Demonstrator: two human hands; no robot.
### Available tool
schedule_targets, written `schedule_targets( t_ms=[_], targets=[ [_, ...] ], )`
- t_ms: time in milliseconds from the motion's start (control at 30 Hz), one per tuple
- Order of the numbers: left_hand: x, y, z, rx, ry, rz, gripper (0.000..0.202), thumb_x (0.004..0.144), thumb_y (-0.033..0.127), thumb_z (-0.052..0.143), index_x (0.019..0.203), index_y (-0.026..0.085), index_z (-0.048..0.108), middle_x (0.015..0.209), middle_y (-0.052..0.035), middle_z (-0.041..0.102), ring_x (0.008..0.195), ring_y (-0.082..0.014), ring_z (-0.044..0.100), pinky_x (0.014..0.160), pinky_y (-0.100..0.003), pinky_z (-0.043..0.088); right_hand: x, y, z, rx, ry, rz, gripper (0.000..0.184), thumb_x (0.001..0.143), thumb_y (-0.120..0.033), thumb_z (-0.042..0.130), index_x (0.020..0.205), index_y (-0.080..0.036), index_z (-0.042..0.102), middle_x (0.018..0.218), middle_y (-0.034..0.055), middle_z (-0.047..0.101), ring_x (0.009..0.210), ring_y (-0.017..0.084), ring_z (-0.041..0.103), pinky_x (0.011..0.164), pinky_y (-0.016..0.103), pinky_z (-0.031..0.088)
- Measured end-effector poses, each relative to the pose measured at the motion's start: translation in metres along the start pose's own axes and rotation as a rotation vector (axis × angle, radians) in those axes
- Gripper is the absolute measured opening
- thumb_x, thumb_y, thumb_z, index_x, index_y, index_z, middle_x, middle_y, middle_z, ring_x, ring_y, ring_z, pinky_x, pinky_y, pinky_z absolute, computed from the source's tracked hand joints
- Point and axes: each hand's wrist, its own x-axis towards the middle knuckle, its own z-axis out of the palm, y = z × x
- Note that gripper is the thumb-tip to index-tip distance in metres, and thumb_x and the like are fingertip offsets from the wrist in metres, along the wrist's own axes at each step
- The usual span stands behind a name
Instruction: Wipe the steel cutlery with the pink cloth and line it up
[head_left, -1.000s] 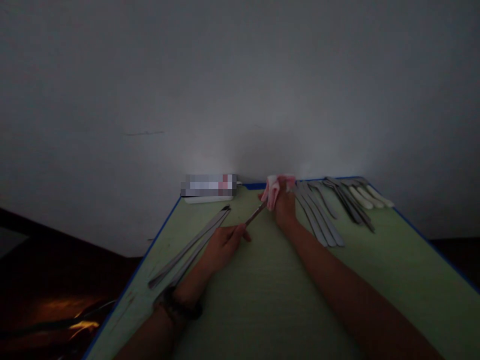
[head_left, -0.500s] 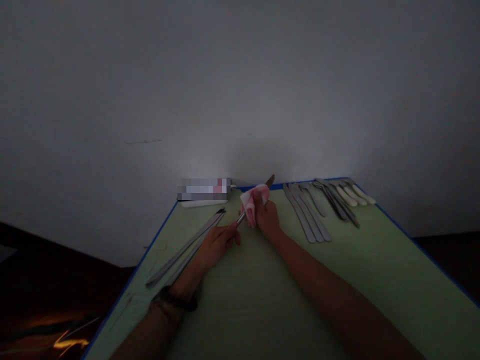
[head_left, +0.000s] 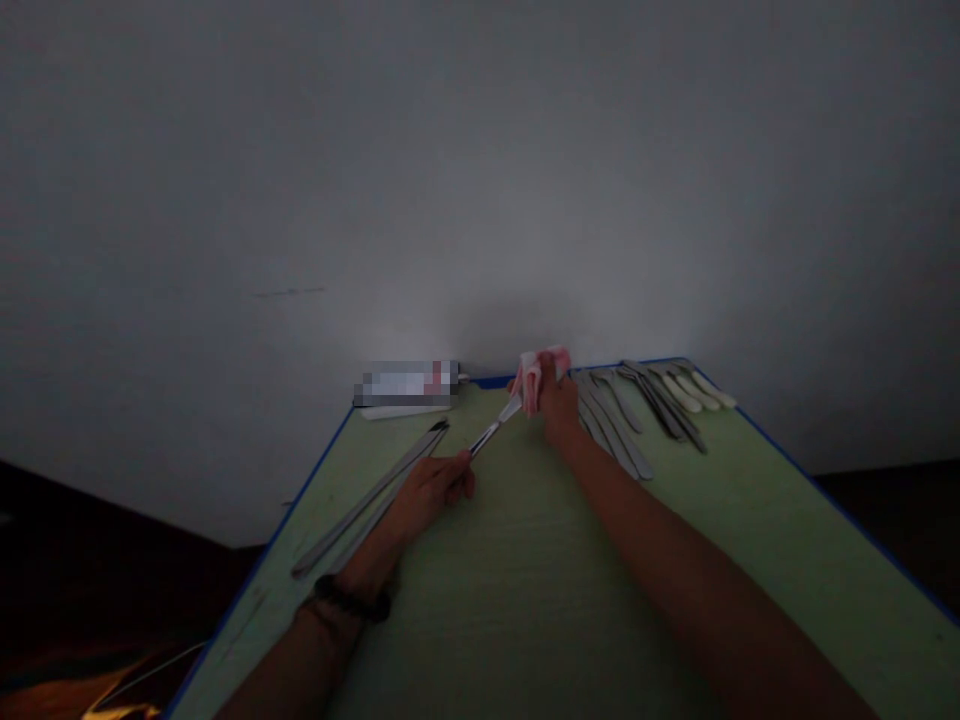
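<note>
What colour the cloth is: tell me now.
The cloth is pink and white; it shows in the head view.

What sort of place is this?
Probably a dim indoor room, perhaps in a home: a green table stands by a plain wall, cutlery lies on it, and the right hand holds a pink cloth.

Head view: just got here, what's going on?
A person's left hand holds one end of a metal utensil over the green table. The right hand holds a pink-and-white cloth at the utensil's far end, which the cloth hides. Long metal pieces lie beside the left arm. Beyond the right hand, more cutlery lies on the table, including white-handled pieces near its far right corner.
</note>
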Motion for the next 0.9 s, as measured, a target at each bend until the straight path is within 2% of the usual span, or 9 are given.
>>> schedule_targets(
  t_ms=[167,233,400,467,567,633,733,833,900],
  targets=[
    [0.002,-0.005,-0.001,-0.080,0.072,-0.010,0.057,0.084,0.061,0.041,0.054,0.017,0.059,0.046,0.0039,0.038,0.045,-0.0106,0.036,0.048,-0.024,0.026,0.017,-0.006,-0.021,-0.186,0.095,0.073,0.072,0.093,-0.063,0.016,0.070,-0.013,0.062,0.075,0.0187,0.068,0.075,0.026,0.067,0.056,0.030,0.045],
    [0.004,-0.008,-0.001,-0.106,0.135,-0.005,0.057,0.085,0.061,0.037,0.054,0.017,0.056,0.045,0.0043,0.036,0.045,-0.0108,0.035,0.047,-0.024,0.025,0.020,-0.008,-0.034,-0.272,0.064,0.064,0.067,0.093,-0.061,0.023,0.070,-0.012,0.063,0.078,0.0198,0.068,0.082,0.028,0.067,0.062,0.032,0.045],
    [0.007,-0.008,0.001,-0.117,0.271,0.033,0.054,0.086,0.061,0.036,0.059,0.018,0.055,0.047,0.0046,0.038,0.046,-0.0109,0.035,0.047,-0.023,0.026,-0.011,-0.007,-0.049,-0.399,-0.272,0.007,0.053,0.083,-0.059,0.054,0.055,-0.015,0.062,0.058,0.0102,0.063,0.062,0.023,0.064,0.059,0.030,0.043],
    [0.006,-0.008,0.003,-0.092,0.317,0.048,0.054,0.087,0.060,0.036,0.062,0.018,0.057,0.048,0.0047,0.039,0.047,-0.0110,0.037,0.048,-0.023,0.027,-0.028,-0.006,-0.043,-0.436,-0.444,-0.020,0.052,0.083,-0.061,0.053,0.063,-0.014,0.065,0.063,0.0095,0.066,0.062,0.021,0.064,0.057,0.028,0.042],
    [0.004,-0.010,0.005,-0.042,0.392,0.093,0.053,0.089,0.058,0.034,0.064,0.018,0.058,0.050,0.0046,0.040,0.048,-0.0117,0.040,0.049,-0.023,0.029,-0.044,-0.002,-0.028,-0.339,-0.590,-0.131,0.046,0.086,-0.057,0.052,0.083,-0.014,0.068,0.080,0.0090,0.071,0.075,0.020,0.066,0.061,0.027,0.045],
    [0.001,-0.010,0.006,0.020,0.454,0.141,0.052,0.090,0.056,0.033,0.065,0.018,0.058,0.051,0.0040,0.042,0.050,-0.0124,0.043,0.051,-0.023,0.031,-0.046,0.003,-0.020,-0.233,-0.598,-0.157,0.043,0.085,-0.053,0.055,0.100,-0.014,0.065,0.094,0.0100,0.072,0.081,0.020,0.067,0.066,0.027,0.048],
    [-0.003,-0.005,0.008,0.111,0.540,0.214,0.049,0.092,0.051,0.032,0.070,0.018,0.061,0.053,0.0034,0.045,0.052,-0.0133,0.047,0.053,-0.024,0.034,-0.046,0.011,-0.018,-0.191,-0.482,-0.182,0.052,0.083,-0.045,0.061,0.122,-0.012,0.054,0.114,0.0158,0.065,0.085,0.019,0.066,0.073,0.030,0.051],
    [-0.005,-0.001,0.010,0.184,0.577,0.279,0.047,0.093,0.047,0.032,0.079,0.017,0.065,0.054,0.0028,0.049,0.051,-0.0138,0.050,0.053,-0.024,0.036,-0.048,0.016,-0.029,-0.225,-0.363,-0.262,0.045,0.084,-0.035,0.060,0.120,-0.010,0.054,0.116,0.0176,0.061,0.081,0.018,0.063,0.076,0.033,0.050],
    [-0.005,0.000,0.013,0.240,0.571,0.328,0.044,0.094,0.044,0.033,0.085,0.017,0.067,0.059,0.0008,0.057,0.055,-0.0146,0.055,0.055,-0.024,0.038,-0.052,0.015,-0.040,-0.220,-0.364,-0.310,0.034,0.084,-0.033,0.058,0.112,-0.012,0.059,0.109,0.0140,0.063,0.078,0.016,0.061,0.076,0.033,0.050]
  ],
)
